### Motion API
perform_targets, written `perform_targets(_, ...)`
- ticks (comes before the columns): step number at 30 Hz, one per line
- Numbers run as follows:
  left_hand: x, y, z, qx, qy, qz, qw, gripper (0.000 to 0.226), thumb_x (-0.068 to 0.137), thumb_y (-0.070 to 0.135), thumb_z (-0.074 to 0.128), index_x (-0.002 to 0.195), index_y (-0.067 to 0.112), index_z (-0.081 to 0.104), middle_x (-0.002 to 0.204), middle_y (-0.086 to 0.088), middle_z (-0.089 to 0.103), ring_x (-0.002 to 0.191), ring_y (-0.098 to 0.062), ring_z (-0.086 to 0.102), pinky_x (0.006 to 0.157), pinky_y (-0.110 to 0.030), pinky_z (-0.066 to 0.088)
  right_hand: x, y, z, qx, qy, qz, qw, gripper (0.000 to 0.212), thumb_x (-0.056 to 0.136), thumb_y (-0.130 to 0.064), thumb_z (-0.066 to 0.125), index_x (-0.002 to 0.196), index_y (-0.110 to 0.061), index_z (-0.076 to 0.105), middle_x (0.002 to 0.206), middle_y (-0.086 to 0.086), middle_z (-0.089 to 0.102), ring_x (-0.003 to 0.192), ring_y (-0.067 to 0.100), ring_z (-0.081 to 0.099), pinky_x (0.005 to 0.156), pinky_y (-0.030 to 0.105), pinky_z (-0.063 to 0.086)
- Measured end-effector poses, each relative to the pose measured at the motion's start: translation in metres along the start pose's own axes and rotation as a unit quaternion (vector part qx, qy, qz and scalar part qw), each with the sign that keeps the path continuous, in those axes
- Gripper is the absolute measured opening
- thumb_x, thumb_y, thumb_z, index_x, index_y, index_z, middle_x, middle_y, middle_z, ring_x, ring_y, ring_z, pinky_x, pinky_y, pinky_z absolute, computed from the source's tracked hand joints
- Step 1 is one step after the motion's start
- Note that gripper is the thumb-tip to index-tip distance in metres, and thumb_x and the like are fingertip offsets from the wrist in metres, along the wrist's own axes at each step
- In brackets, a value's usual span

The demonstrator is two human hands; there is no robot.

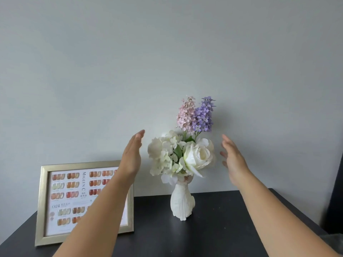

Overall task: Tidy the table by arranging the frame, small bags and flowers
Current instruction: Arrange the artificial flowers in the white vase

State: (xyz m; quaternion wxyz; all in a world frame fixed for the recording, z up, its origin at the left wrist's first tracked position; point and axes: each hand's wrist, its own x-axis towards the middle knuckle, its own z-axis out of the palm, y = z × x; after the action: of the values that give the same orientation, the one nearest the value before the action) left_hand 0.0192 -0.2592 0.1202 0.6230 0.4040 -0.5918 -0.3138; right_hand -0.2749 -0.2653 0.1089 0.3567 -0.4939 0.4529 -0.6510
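Note:
A white cat-shaped vase (182, 202) stands upright on the black table (222, 229), near the wall. It holds white flowers (181, 156) with a pink sprig (185, 114) and a purple sprig (203, 115) rising above them. My left hand (132, 155) is raised flat just left of the blooms, fingers extended, holding nothing. My right hand (232, 158) is raised on the right side of the blooms, fingers apart, also holding nothing. Neither hand touches the flowers. A gold frame (41, 204) with a nail colour chart stands at the left, partly hidden by my left forearm. No small bags are in view.
A plain grey wall (167, 62) rises directly behind the table. A dark object (336, 197) stands at the right edge beyond the table. The table's back edge runs just behind the vase.

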Motion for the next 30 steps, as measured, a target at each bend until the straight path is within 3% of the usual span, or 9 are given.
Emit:
perform_targets(2,-0.012,-0.014,0.005,-0.064,0.007,-0.057,0.996,0.062,0.091,0.067,0.034,0.146,0.038,0.042,0.155,0.008,0.042,0.137,-0.020,0.043,0.116,-0.041,0.028,-0.016,0.027,0.000,0.030,0.005,0.064,0.997,0.046,0.097,-0.045,0.039,0.142,-0.038,0.037,0.148,-0.003,0.041,0.123,0.021,0.046,0.108,0.042,0.029)
perform_targets(5,-0.036,-0.038,0.026,-0.191,0.003,-0.144,0.971,0.043,0.100,0.053,0.040,0.135,0.034,0.054,0.142,-0.001,0.056,0.131,-0.024,0.052,0.118,-0.048,0.030,-0.047,0.067,0.010,0.058,-0.034,0.164,0.984,0.049,0.094,-0.052,0.043,0.140,-0.036,0.040,0.140,-0.001,0.049,0.116,0.021,0.049,0.105,0.044,0.032)
perform_targets(9,-0.050,-0.045,0.043,-0.317,-0.012,-0.239,0.918,0.055,0.101,0.055,0.034,0.147,0.026,0.045,0.141,-0.009,0.058,0.129,-0.030,0.054,0.118,-0.050,0.029,-0.063,0.077,0.032,0.101,-0.096,0.197,0.970,0.039,0.094,-0.052,0.043,0.131,-0.040,0.048,0.138,-0.003,0.051,0.120,0.020,0.048,0.103,0.044,0.033)
perform_targets(13,-0.043,-0.039,0.046,-0.407,-0.048,-0.213,0.887,0.064,0.100,0.060,0.029,0.144,0.019,0.048,0.140,-0.013,0.061,0.129,-0.032,0.057,0.109,-0.049,0.042,-0.047,0.052,0.047,0.145,-0.094,0.149,0.973,0.031,0.096,-0.046,0.040,0.116,-0.035,0.062,0.127,-0.006,0.062,0.120,0.017,0.053,0.103,0.043,0.033)
perform_targets(18,-0.052,-0.029,0.058,-0.464,-0.102,-0.202,0.857,0.070,0.094,0.063,0.036,0.146,0.017,0.047,0.144,-0.015,0.057,0.130,-0.035,0.056,0.097,-0.048,0.052,-0.031,0.037,0.048,0.160,-0.110,0.172,0.966,0.027,0.096,-0.040,0.043,0.107,-0.029,0.066,0.113,-0.003,0.068,0.114,0.019,0.056,0.108,0.044,0.034)
perform_targets(21,-0.062,-0.033,0.061,-0.470,-0.105,-0.196,0.854,0.071,0.090,0.061,0.044,0.145,0.017,0.049,0.144,-0.017,0.056,0.132,-0.037,0.053,0.107,-0.053,0.043,-0.029,0.038,0.045,0.138,-0.112,0.178,0.968,0.025,0.094,-0.039,0.047,0.107,-0.030,0.066,0.113,0.000,0.068,0.110,0.023,0.058,0.103,0.049,0.040)
perform_targets(25,-0.051,-0.042,0.045,-0.446,-0.032,-0.178,0.876,0.064,0.091,0.059,0.044,0.140,0.019,0.054,0.138,-0.013,0.062,0.128,-0.035,0.057,0.106,-0.050,0.044,-0.033,0.038,0.037,0.081,-0.103,0.192,0.972,0.027,0.091,-0.046,0.045,0.097,-0.032,0.068,0.101,-0.007,0.070,0.099,0.017,0.059,0.089,0.044,0.040)
perform_targets(28,-0.035,-0.046,0.031,-0.363,0.013,-0.186,0.913,0.051,0.102,0.052,0.032,0.126,0.019,0.063,0.129,-0.010,0.066,0.116,-0.030,0.061,0.103,-0.049,0.045,-0.021,0.022,0.029,0.042,0.027,0.160,0.986,0.031,0.093,-0.040,0.042,0.104,-0.020,0.064,0.114,0.005,0.065,0.106,0.024,0.057,0.084,0.039,0.040)
perform_targets(30,-0.024,-0.046,0.024,-0.307,0.054,-0.213,0.926,0.047,0.103,0.049,0.033,0.112,0.016,0.065,0.118,-0.013,0.066,0.099,-0.029,0.063,0.091,-0.045,0.050,-0.004,0.002,0.022,0.005,0.094,0.095,0.991,0.039,0.094,-0.032,0.041,0.117,-0.005,0.057,0.125,0.019,0.058,0.110,0.036,0.054,0.079,0.034,0.036)
